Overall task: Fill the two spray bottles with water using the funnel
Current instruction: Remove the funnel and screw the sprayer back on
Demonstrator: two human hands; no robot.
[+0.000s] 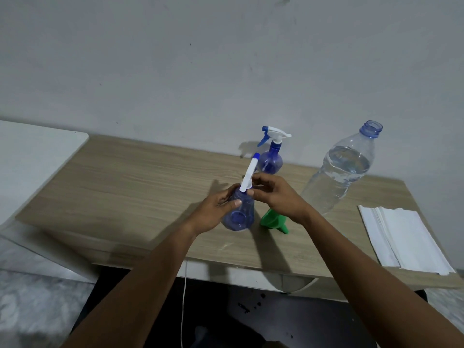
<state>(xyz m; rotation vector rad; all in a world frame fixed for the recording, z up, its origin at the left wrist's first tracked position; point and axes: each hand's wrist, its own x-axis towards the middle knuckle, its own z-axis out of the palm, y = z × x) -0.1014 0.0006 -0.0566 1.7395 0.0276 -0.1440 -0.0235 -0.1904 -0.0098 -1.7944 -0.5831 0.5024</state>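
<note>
Blue spray bottle gripped at body by left hand; right hand fingers pinch its white sprayer collar.

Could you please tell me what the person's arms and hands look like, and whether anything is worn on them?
The left hand and the right hand are both bare: no gloves, rings, watch or bracelet show. No sleeve is in view either; both arms are uncovered right down to the lower edge of the picture.

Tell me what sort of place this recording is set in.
Likely a plain room at home: a wood-grain desk against a scuffed bare wall, a white cable dangling under it.
</note>
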